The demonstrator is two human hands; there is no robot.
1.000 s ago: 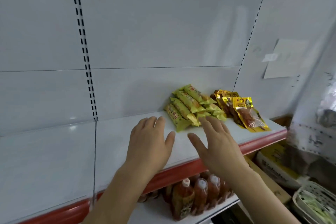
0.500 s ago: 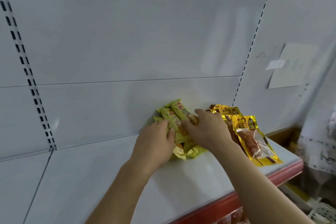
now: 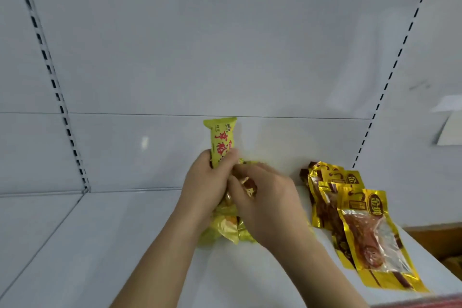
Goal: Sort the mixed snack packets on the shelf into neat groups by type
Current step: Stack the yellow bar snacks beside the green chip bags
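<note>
Yellow-green packets (image 3: 226,229): slim pillow-wrapped bars in crinkly film, judged light, soft-skinned and slick, likely to slide over one another when bunched. Take them across the middle of the body, not by the crimped end seals, which will fold and let the bar swing. You have one bar upright, the raised packet (image 3: 222,141), its top seal well above your fingers and its printed face toward you. Your left hand (image 3: 203,189) is curled round that packet's lower half, thumb and fingers wrapped about it, and the bundle under it seems to be pressed against the same palm, though how many bars sit in the grip cannot be told. Your right hand (image 3: 265,201) is blurred; its fingers are bent in against the bundle from the right, on the wrappers just below the raised bar, apparently pinching or tucking a packet end, but the exact hold is not clear. The loose ends of the bundle rest on the white shelf (image 3: 125,245), near its middle and close to the back panel. The gold pouches (image 3: 360,217) lie apart to the right in an overlapping row, flat, with clear windows showing dark red meat; judged stiffer and flatter, with sharp foil edges, better lifted by a flat side than by a corner.
</note>
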